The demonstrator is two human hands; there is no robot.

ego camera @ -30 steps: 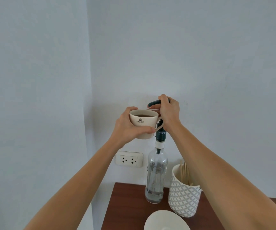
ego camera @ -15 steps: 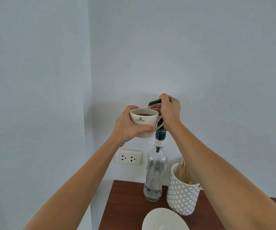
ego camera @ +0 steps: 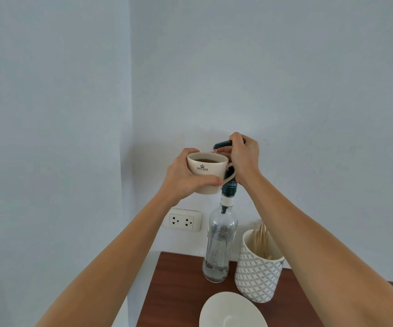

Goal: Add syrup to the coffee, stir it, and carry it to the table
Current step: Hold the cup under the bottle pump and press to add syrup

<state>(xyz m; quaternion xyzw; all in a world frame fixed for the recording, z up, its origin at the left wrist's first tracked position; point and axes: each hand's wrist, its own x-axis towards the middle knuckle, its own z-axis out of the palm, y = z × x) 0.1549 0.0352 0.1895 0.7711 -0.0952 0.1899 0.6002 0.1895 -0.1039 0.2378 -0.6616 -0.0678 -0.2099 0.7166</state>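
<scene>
My left hand [ego camera: 186, 177] holds a cream mug [ego camera: 206, 168] of dark coffee up in the air, its rim just under the dark pump spout [ego camera: 221, 145]. My right hand [ego camera: 243, 156] is closed over the pump head on top of a tall clear syrup bottle [ego camera: 220, 244], which stands on the brown table [ego camera: 174, 286] and holds only a little liquid at its bottom. A clear drop hangs at the spout tip over the mug's rim. The mug's handle points right, against the bottle neck.
A white-and-grey patterned cup [ego camera: 258, 272] with several wooden stir sticks [ego camera: 261, 239] stands right of the bottle. A white saucer [ego camera: 232, 311] lies at the table's near edge. A wall socket [ego camera: 182, 219] sits left of the bottle. Walls meet in a corner behind.
Both hands keep their grips. The view has shifted slightly, and the mug and pump sit almost where they were.
</scene>
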